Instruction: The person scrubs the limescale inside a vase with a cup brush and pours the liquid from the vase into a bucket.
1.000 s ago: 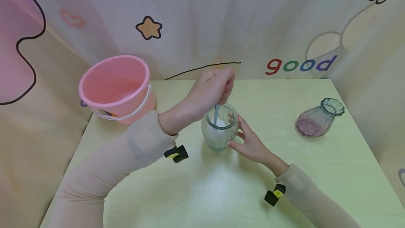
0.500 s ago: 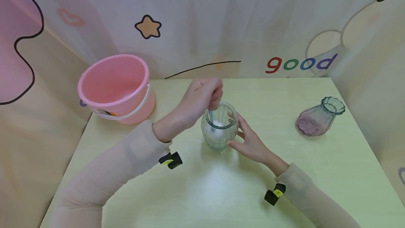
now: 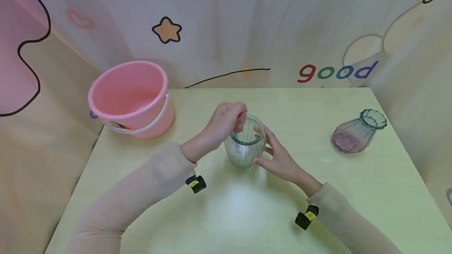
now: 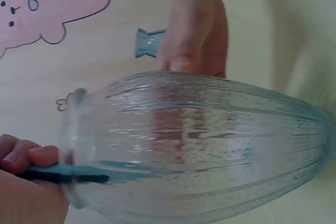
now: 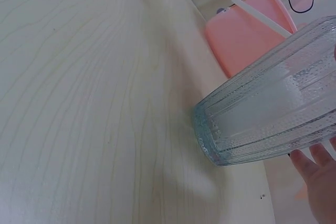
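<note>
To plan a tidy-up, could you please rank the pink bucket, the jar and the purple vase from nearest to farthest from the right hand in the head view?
1. Jar, touching the right hand, on its left.
2. Purple vase, apart, on the right side.
3. Pink bucket, toward the back left.

Jar [image 3: 243, 154]: clear glass, green-tinted, ribbed, round-bellied; standing upright on the table [image 3: 212, 222], its thick-rimmed mouth facing up. Tool [image 4: 128, 170]: slim, blue and dark; passing down through the mouth, lying inside close to the wall, its far end blurring behind the glass.
</note>
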Available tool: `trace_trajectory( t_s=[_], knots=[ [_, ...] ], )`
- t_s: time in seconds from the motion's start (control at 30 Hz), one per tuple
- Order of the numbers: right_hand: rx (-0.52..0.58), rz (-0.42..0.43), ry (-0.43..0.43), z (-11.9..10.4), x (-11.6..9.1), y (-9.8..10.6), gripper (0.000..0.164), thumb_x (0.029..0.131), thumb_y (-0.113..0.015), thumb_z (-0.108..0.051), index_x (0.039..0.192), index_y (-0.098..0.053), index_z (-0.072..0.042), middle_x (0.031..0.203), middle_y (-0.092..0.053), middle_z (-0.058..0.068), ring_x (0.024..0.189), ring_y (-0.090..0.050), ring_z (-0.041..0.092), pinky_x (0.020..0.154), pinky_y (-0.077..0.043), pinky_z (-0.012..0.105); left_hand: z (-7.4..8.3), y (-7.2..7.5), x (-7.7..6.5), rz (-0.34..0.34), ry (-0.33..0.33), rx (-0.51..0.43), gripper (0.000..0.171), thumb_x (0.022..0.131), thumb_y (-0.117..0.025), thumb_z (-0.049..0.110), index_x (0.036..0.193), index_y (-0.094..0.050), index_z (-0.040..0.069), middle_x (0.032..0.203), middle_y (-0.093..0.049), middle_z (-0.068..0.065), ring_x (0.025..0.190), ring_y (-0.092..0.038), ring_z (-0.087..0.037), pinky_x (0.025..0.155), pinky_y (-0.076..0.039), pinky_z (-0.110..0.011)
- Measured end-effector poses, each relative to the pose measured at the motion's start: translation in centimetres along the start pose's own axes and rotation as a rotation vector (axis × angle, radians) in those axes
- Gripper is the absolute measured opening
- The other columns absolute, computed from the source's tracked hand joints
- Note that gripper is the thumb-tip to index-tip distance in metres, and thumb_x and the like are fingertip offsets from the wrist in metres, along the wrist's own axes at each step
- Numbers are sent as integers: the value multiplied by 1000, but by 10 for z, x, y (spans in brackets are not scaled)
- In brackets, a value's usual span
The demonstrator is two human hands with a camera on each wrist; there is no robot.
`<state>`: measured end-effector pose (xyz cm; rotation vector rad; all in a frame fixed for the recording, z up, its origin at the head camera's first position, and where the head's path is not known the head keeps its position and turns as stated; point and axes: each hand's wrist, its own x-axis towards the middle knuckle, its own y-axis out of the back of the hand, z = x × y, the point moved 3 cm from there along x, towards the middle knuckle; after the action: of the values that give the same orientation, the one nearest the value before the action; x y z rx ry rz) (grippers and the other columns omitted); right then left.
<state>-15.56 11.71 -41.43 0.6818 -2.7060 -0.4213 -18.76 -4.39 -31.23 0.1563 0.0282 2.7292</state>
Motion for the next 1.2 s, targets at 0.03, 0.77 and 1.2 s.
trace_trajectory(
  t_s=[0.03, 0.77, 1.2],
  knots=[
    [2, -1, -3, 0, 0, 0, 87, 78, -66, -3, 144, -8, -10, 145, -22, 16, 125, -30, 29, 96, -35, 50, -3, 0, 1, -1, 10, 22, 37, 88, -33, 16, 52, -31, 6, 50, -27, -4, 49, -27, -23, 51, -30, -32],
    [2, 7, 25, 1, 2, 1, 87, 77, -66, 0, 143, -10, -8, 144, -24, 18, 122, -33, 30, 95, -36, 50, 35, 6, 14, 28, -34, 166, 35, 86, -32, 20, 55, -34, 5, 52, -34, -8, 53, -35, -27, 53, -35, -32],
    [-12, -8, -21, 2, 3, 1, 87, 78, -66, -2, 143, -8, -8, 144, -25, 16, 119, -36, 26, 96, -35, 50, 69, -2, 18, -50, -161, 203, 35, 87, -31, 19, 55, -35, 3, 51, -32, -12, 49, -33, -28, 48, -30, -30]
  ],
)
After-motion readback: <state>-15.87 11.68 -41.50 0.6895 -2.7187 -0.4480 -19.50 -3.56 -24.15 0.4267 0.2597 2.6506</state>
